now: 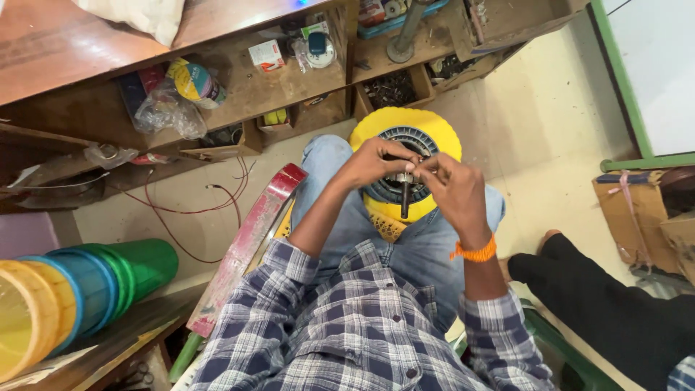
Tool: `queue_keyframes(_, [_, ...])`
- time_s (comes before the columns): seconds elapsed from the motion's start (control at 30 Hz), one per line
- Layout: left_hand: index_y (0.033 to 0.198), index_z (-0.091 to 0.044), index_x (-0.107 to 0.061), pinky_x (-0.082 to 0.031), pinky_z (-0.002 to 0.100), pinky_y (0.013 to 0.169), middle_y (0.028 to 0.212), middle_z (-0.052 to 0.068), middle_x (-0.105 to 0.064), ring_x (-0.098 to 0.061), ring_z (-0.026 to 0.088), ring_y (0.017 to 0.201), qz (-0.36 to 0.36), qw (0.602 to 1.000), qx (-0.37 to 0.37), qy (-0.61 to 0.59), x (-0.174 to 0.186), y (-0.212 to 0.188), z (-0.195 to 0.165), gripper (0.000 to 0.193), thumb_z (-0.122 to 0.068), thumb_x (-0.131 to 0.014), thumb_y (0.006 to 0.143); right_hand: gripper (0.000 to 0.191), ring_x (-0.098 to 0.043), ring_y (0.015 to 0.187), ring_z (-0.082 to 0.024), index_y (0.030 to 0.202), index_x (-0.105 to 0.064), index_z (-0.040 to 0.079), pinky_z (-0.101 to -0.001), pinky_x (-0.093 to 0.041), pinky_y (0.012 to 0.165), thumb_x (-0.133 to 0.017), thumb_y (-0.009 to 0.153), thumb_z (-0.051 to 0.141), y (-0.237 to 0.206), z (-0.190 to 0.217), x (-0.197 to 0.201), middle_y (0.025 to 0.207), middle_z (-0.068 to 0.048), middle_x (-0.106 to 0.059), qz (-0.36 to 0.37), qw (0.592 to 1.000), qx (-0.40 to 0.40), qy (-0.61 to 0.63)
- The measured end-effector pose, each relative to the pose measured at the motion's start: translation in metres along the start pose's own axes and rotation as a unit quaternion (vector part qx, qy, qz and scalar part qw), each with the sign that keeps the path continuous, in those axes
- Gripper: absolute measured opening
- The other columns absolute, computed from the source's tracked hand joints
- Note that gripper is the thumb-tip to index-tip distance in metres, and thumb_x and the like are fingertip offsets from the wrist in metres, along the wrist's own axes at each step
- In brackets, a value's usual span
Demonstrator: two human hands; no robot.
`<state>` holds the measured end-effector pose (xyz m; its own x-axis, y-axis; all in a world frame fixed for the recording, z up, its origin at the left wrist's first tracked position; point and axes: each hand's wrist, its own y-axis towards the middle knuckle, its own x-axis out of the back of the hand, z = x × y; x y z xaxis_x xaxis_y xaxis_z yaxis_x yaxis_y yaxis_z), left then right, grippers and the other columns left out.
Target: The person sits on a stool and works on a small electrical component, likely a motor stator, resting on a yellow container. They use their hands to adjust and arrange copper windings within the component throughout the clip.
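Bright, even indoor light — soft shadows under shelves; wide-angle bending at edges, slight blur on near cups.

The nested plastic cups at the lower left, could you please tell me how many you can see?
3: a yellow cup outermost at the frame's left edge, a blue cup behind it, and a green cup farthest right. More may be hidden nested inside.
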<state>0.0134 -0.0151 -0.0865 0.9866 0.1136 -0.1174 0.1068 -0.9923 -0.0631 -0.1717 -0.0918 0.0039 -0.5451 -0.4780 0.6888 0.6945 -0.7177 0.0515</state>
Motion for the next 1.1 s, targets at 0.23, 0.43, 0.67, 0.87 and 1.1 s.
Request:
queue_keyframes(0.23, [0.103, -0.006, -0.079, -0.058, 0.032, 0.082, 0.098, 0.006, -0.079, -0.075, 0.018, 0.091, 0.100, 0.972, -0.135, 0.166, 0.032, 0.006, -0.016, 0.019, -0.015, -0.081, 0.087, 0.011, -0.031, 0.051, -0.010, 0.092, -0.074, 0.003, -0.0309, -0.028, 0.048, -0.081, 0.088, 0.010, -0.037, 0.014, -0.031, 0.055, -0.004, -0.035, -0.054, 0.993, -0.077, 0.064])
queue_keyframes(0.43, [0.102, -0.006, -0.080, -0.057, 0.034, 0.085, 0.098, 0.006, -0.078, -0.073, 0.019, 0.092, 0.139, 0.973, -0.123, 0.135, 0.037, 0.013, -0.018, 0.020, -0.018, -0.082, 0.086, 0.006, -0.037, 0.061, -0.001, 0.093, -0.072, 0.000, -0.0237, -0.028, 0.053, -0.075, 0.094, 0.005, -0.056, -0.008, -0.062, 0.066, 0.007, -0.047, -0.085, 0.961, -0.127, 0.230])
queue_keyframes(0.67, [0.105, -0.007, -0.080, -0.055, 0.034, 0.090, 0.102, 0.006, -0.077, -0.072, 0.020, 0.097, 0.181, 0.970, -0.101, 0.130, 0.044, 0.016, -0.014, 0.019, -0.016, -0.080, 0.088, 0.006, -0.035, 0.061, 0.001, 0.095, -0.073, -0.002, -0.0216, -0.024, 0.053, -0.074, 0.096, 0.003, -0.066, -0.050, -0.086, 0.069, 0.009, -0.048, -0.081, 0.902, -0.189, 0.379])
queue_keyframes(0.87, [0.107, -0.006, -0.079, -0.057, 0.034, 0.089, 0.106, 0.007, -0.076, -0.073, 0.021, 0.100, 0.130, 0.975, -0.127, 0.130, 0.041, 0.003, -0.013, 0.024, -0.026, -0.075, 0.094, 0.006, -0.035, 0.061, 0.000, 0.097, -0.077, -0.002, -0.0214, -0.025, 0.053, -0.076, 0.094, 0.004, -0.079, -0.061, -0.092, 0.069, 0.009, -0.048, -0.085, 0.918, -0.174, 0.345])
queue_keyframes(1.1, [0.099, -0.007, -0.067, -0.053, 0.037, 0.087, 0.103, 0.007, -0.067, -0.067, 0.026, 0.101, -0.032, 0.951, -0.180, 0.249, -0.003, -0.032, -0.036, 0.036, -0.035, -0.083, 0.083, 0.009, -0.050, 0.070, 0.000, 0.102, -0.076, -0.002, -0.0197, -0.037, 0.059, -0.071, 0.096, 0.004, -0.076, -0.066, -0.073, 0.082, 0.005, -0.067, -0.115, 0.922, -0.188, 0.317])
